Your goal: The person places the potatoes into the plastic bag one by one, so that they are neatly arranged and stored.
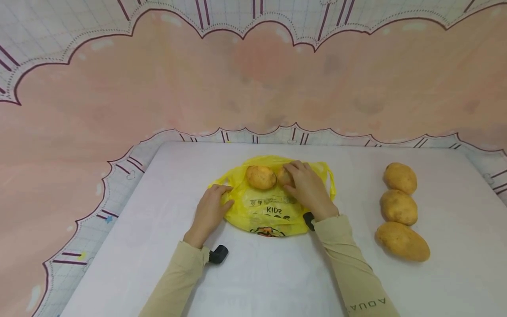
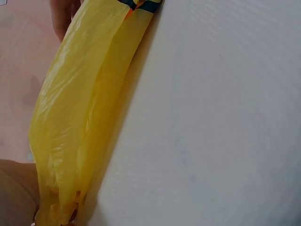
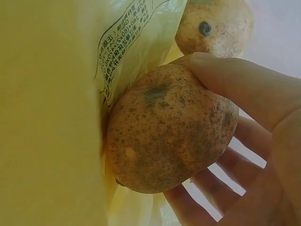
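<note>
On the white counter, a yellow plastic bag is spread, its edge pinched at nine o'clock by the left grip. At three o'clock, well apart, three potatoes are lined up. At one o'clock, against the plastic, a gripped potato is held by the right grip, near a second potato at twelve.

On the white worktop, a yellow bag is held at its left edge by the left hand. One potato is gripped by the right hand, beside a second potato. Three potatoes are lined up farther right.
</note>
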{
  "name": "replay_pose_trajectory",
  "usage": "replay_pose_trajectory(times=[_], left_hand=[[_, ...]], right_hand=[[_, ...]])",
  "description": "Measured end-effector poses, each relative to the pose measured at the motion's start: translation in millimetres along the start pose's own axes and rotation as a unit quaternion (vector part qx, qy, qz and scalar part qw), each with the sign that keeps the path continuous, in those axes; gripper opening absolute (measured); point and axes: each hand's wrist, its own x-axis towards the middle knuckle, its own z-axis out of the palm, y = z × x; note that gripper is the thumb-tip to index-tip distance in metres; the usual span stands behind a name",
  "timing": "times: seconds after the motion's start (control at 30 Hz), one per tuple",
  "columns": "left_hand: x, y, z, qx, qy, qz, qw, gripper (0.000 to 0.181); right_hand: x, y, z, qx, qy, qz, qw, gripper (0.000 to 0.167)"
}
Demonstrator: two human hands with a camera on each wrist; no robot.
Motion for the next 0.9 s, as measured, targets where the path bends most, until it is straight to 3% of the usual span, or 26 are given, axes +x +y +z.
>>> replay_pose_trajectory(times=[0.23,0.9], left_hand=[[-2.0,1.3,-1.3,-0.006,-0.005,-0.007,1.0000,0.039],[0.7,1.7,-0.4,-0.002,0.000,-0.005,1.0000,0.040]], right_hand=[[-1.2,-0.4,-1.9,0.000,-0.001,-0.002,1.0000,0.058],[-12.1,-5.8,-31.3,0.006,0.015,-0.031,0.9994,0.054]])
